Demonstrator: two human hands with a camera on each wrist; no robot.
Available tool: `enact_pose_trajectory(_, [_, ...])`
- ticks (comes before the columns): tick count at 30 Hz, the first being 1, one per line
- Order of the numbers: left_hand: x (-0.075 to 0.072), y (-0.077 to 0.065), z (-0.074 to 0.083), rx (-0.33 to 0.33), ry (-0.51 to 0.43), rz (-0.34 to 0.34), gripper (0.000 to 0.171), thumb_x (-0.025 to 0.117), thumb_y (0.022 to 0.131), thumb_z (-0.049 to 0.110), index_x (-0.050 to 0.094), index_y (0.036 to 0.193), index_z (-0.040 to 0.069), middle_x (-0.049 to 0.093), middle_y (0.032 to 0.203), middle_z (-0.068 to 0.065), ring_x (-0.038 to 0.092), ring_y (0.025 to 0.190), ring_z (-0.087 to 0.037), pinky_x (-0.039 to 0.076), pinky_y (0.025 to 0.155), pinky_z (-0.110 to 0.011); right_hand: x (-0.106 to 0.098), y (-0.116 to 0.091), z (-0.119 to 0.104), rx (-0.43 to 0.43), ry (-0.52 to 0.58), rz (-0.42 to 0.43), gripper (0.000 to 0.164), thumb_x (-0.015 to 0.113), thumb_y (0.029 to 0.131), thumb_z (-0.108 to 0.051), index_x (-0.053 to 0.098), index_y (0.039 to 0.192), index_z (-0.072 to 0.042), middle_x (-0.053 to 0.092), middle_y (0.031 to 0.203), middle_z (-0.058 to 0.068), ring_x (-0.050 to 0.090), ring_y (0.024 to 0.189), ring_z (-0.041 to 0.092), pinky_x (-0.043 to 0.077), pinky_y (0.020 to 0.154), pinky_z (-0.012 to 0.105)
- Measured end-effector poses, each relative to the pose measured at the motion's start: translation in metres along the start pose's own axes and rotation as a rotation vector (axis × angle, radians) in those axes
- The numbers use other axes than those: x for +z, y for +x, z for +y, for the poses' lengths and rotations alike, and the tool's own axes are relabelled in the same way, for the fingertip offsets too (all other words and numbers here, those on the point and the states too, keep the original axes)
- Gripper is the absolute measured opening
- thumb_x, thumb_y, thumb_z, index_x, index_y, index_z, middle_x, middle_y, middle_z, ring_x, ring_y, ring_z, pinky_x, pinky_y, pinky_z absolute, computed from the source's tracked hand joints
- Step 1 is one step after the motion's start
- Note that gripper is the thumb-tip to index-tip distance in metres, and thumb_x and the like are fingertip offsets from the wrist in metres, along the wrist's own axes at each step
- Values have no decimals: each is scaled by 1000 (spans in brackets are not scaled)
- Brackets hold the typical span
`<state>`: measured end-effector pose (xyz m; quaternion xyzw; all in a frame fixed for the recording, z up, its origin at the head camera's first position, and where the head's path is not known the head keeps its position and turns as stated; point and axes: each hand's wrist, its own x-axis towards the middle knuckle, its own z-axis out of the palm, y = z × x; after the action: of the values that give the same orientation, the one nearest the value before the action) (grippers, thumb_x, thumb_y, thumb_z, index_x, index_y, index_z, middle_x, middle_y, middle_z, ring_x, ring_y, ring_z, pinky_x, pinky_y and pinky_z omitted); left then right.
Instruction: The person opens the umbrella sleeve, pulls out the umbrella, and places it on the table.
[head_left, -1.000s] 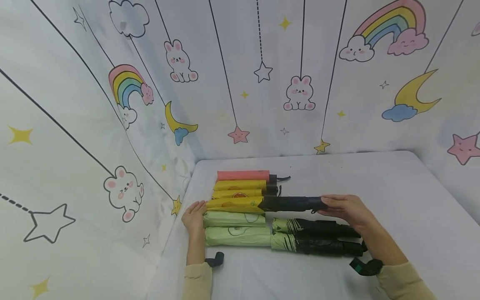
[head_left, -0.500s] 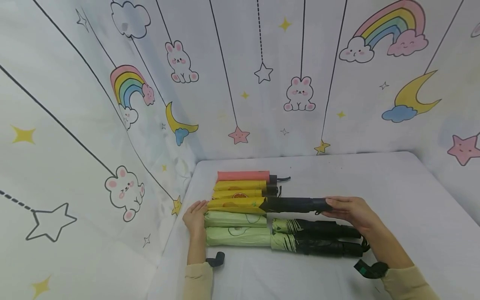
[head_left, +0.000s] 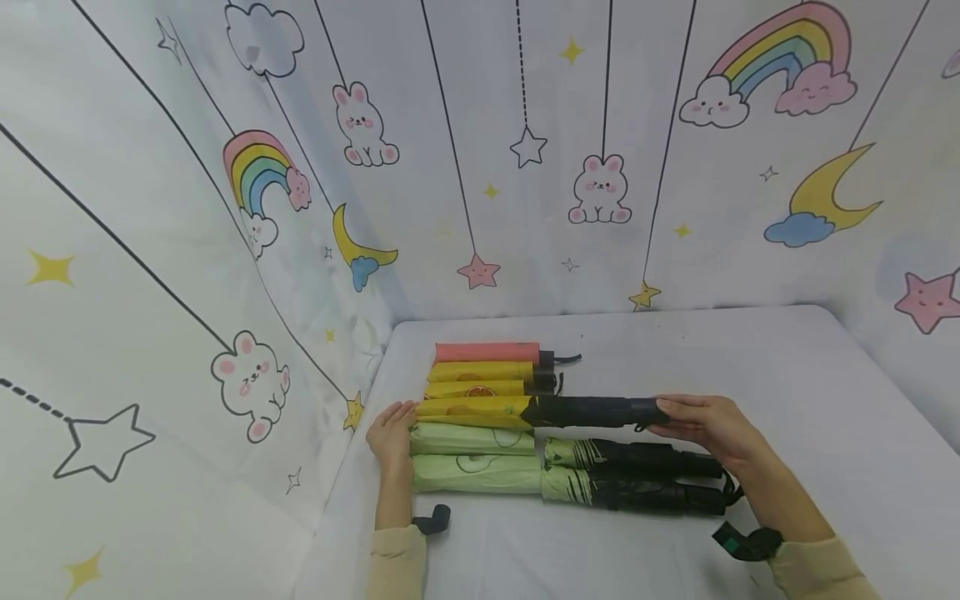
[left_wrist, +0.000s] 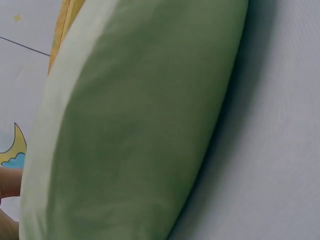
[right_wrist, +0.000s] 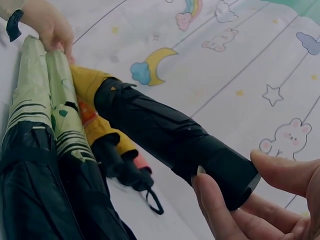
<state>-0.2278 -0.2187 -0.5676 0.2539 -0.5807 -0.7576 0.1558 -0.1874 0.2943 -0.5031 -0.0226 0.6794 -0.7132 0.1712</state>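
Observation:
In the head view a folded umbrella (head_left: 588,410), dark navy to black, sticks out of a yellow sleeve (head_left: 468,409) printed with fruit. My right hand (head_left: 708,425) pinches its handle end between thumb and fingers, also seen close up in the right wrist view. At the opposite end my left hand (head_left: 392,429) holds the sleeve's tip with its fingers. Just in front lie two light green avocado-print sleeves (head_left: 476,473). To their right are two folded umbrellas (head_left: 637,496), black with green striped ends. A green sleeve (left_wrist: 145,115) fills much of the left wrist view.
Behind the held umbrella lie two shorter yellow umbrellas (head_left: 480,372) and a pink one (head_left: 487,352), their black handles pointing right. All rest on a white-covered table (head_left: 787,358). White cartoon-print cloth (head_left: 420,183) closes off the back and left side.
My right hand has shifted slightly to the right with the handle, and a little more of the dark umbrella shows beyond the yellow sleeve. My left hand stays at the sleeve's tip.

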Motion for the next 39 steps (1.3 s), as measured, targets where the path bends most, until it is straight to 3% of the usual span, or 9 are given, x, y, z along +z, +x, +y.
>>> enact_pose_trajectory(4, [0, 0, 0, -1, -3, -1, 50, 67, 95, -9, 52, 143, -9, 67, 132, -25, 69, 121, -30, 58, 96, -26, -1, -1, 2, -2, -15, 11, 31, 66, 105, -19, 71, 131, -3, 74, 117, -2, 76, 107, 26, 26, 119, 66])
enact_pose_trajectory(6, [0, 1, 0, 0, -5, 1, 49, 66, 96, -10, 52, 142, -10, 67, 132, -26, 69, 121, -30, 58, 96, -26, -2, -1, 3, -3, -23, 19, 30, 66, 105, -19, 72, 130, -4, 74, 117, -2, 76, 106, 26, 30, 119, 64])
enact_pose_trajectory(8, [0, 1, -1, 4, -4, 3, 49, 66, 95, -10, 52, 142, -10, 67, 132, -27, 69, 121, -31, 58, 96, -26, -2, -2, 3, -8, -20, 20, 30, 66, 105, -19, 73, 130, -4, 74, 117, -2, 76, 106, 26, 43, 116, 53])
enact_pose_trajectory(10, [0, 2, -1, 12, -8, 10, 49, 66, 95, -11, 52, 142, -10, 67, 132, -27, 69, 120, -32, 59, 96, -26, -3, -3, 4, -17, 2, 18, 27, 65, 105, -16, 74, 127, -5, 74, 117, -2, 76, 105, 25, 55, 105, 41])
enact_pose_trajectory(13, [0, 3, -1, 22, -6, 19, 49, 66, 95, -11, 53, 142, -11, 67, 131, -28, 70, 120, -33, 59, 95, -26, -4, -3, 5, -37, 61, 1, 23, 63, 105, -11, 76, 124, -6, 74, 115, -1, 77, 102, 25, 60, 95, 32])
enact_pose_trajectory(20, [1, 3, 0, 12, -10, 15, 49, 66, 95, -11, 52, 142, -11, 67, 131, -28, 70, 120, -32, 59, 95, -26, -7, -5, 4, -49, 101, -12, 22, 61, 106, -7, 78, 120, -8, 74, 115, 0, 77, 101, 24, 60, 96, 39])
enact_pose_trajectory(30, [-2, 2, 2, 11, 3, 36, 49, 66, 96, -10, 53, 143, -8, 67, 132, -26, 69, 121, -32, 59, 95, -25, -19, -12, 4, -58, 104, -12, 24, 58, 107, -6, 78, 120, -7, 75, 113, -1, 77, 100, 23, 61, 93, 29])
enact_pose_trajectory(39, [-5, 7, -1, 22, -12, 40, 48, 66, 95, -11, 54, 141, -10, 67, 131, -27, 70, 118, -31, 59, 94, -26, -28, -12, 5, -62, 142, -26, 26, 56, 107, -3, 79, 117, -10, 76, 113, 0, 77, 100, 23, 61, 93, 33])
